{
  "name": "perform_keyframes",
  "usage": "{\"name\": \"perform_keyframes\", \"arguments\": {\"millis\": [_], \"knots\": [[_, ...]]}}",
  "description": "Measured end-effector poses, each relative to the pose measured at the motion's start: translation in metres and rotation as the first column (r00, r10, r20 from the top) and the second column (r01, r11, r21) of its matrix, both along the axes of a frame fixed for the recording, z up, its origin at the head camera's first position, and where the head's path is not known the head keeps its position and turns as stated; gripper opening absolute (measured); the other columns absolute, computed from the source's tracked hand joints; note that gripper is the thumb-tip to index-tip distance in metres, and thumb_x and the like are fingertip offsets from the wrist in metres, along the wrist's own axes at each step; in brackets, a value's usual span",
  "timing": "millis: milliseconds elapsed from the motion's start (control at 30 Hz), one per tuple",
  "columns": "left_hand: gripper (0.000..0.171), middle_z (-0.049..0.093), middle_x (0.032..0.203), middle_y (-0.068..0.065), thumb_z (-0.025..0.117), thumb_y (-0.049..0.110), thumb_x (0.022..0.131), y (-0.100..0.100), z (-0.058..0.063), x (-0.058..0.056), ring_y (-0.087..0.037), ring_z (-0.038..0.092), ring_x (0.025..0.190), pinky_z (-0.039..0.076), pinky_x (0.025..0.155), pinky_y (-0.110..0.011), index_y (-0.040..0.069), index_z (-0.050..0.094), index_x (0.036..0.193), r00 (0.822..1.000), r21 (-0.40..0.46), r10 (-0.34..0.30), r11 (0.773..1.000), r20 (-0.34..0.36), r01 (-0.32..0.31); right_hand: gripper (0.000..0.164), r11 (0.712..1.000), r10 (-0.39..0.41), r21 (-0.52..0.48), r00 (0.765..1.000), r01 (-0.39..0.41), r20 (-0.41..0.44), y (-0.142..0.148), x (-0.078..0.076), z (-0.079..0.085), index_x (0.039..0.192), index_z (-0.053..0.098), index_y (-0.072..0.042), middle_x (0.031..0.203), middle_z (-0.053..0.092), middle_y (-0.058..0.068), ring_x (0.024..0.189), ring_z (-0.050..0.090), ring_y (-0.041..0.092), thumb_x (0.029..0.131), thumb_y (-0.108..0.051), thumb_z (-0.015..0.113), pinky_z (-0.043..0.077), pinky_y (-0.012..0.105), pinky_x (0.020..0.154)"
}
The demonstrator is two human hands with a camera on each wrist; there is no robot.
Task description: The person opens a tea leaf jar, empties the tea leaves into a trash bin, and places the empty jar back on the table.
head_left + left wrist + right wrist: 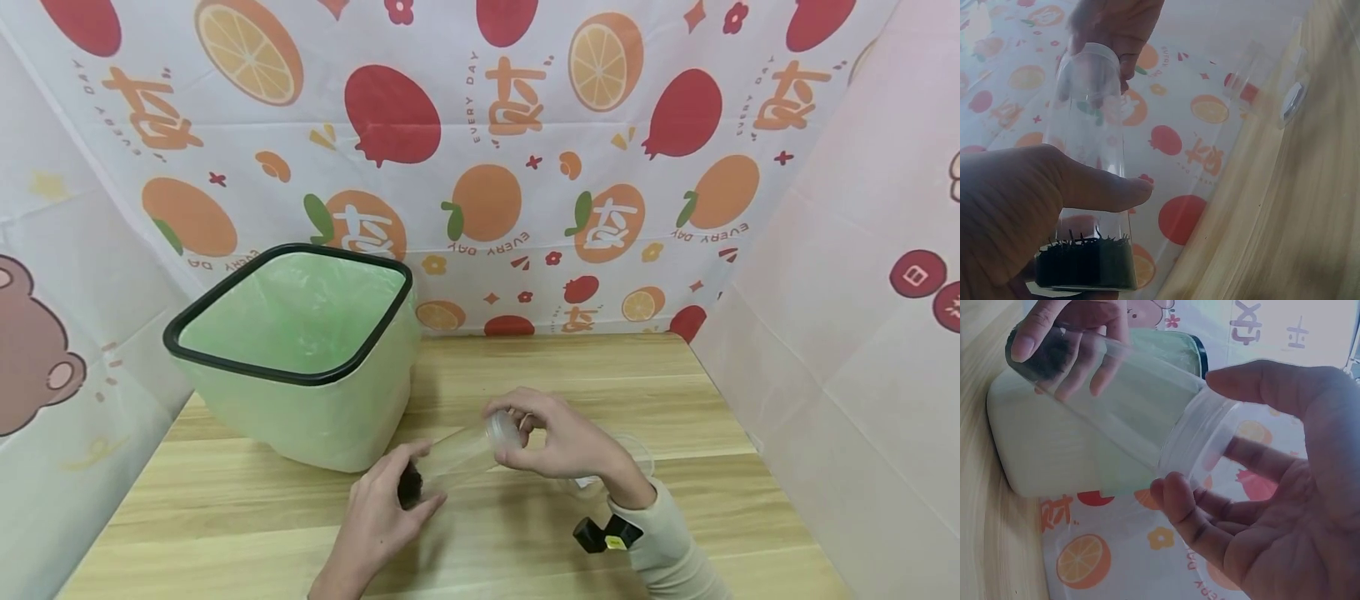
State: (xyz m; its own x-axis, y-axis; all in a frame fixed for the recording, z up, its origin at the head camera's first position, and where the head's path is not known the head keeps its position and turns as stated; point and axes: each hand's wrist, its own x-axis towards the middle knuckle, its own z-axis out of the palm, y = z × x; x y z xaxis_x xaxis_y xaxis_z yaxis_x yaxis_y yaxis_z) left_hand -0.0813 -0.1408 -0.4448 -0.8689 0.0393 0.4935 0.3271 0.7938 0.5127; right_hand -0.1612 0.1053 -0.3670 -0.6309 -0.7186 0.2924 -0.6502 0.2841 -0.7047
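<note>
A clear plastic jar is held tilted above the table between both hands. Dark, thin shredded bits fill its bottom end; their kind cannot be told. My left hand grips the jar round that lower end, thumb along one side. At the other end, the fingers and thumb of my right hand hold the translucent white lid by its edge. The lid sits on the jar's mouth. Behind the right wrist, a second clear container rests on the table, partly hidden by the arm.
A pale green bin with a black rim and a bag-like liner stands at the left on the wooden table. Fruit-printed cloth hangs behind, and pale sheets enclose both sides. A small black device is strapped to the right wrist.
</note>
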Motion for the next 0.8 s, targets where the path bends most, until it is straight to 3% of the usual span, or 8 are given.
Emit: {"name": "perform_keyframes", "arguments": {"millis": [233, 400, 633, 800], "knots": [[0.067, 0.064, 0.102, 0.013, 0.085, 0.028, 0.053, 0.0, 0.0, 0.001, -0.002, 0.058, 0.084, 0.049, 0.069, -0.031, 0.033, 0.054, 0.112, 0.999, 0.012, 0.007, 1.0, 0.045, -0.008, 0.043, 0.997, 0.074, -0.021, 0.994, -0.076, -0.076, -0.003, 0.014, 0.023, 0.11, 0.058, -0.015, 0.106, 0.057, -0.001, 0.087, 0.054, 0.016, 0.07, -0.01, 0.073, 0.052, 0.029, 0.067], [0.065, 0.063, 0.101, 0.015, 0.085, 0.029, 0.053, 0.0, 0.001, 0.003, -0.001, 0.058, 0.084, 0.049, 0.07, -0.031, 0.03, 0.055, 0.111, 0.997, 0.01, -0.001, 1.0, 0.082, 0.0, 0.043, 0.991, 0.127, -0.02, 0.984, -0.13, -0.125, -0.003, 0.019, 0.033, 0.107, 0.058, -0.015, 0.107, 0.058, 0.005, 0.091, 0.054, 0.018, 0.067, -0.006, 0.072, 0.053, 0.03, 0.068], [0.065, 0.061, 0.097, 0.019, 0.085, 0.03, 0.054, 0.0, 0.003, 0.006, 0.001, 0.057, 0.083, 0.049, 0.071, -0.03, 0.034, 0.053, 0.11, 0.993, 0.024, -0.002, 1.0, 0.121, 0.0, 0.044, 0.988, 0.147, -0.016, 0.974, -0.152, -0.17, -0.002, 0.019, 0.029, 0.105, 0.059, -0.018, 0.11, 0.056, 0.005, 0.099, 0.053, 0.016, 0.066, -0.003, 0.071, 0.051, 0.028, 0.074], [0.066, 0.059, 0.092, 0.02, 0.085, 0.031, 0.053, -0.001, 0.001, 0.008, 0.001, 0.056, 0.082, 0.049, 0.071, -0.03, 0.036, 0.052, 0.11, 0.991, 0.034, -0.003, 0.999, 0.13, -0.001, 0.045, 0.983, 0.182, 0.003, 0.961, -0.185, -0.206, 0.0, 0.009, 0.011, 0.107, 0.059, -0.022, 0.116, 0.056, 0.001, 0.111, 0.05, 0.011, 0.067, -0.003, 0.069, 0.049, 0.028, 0.087]]}}
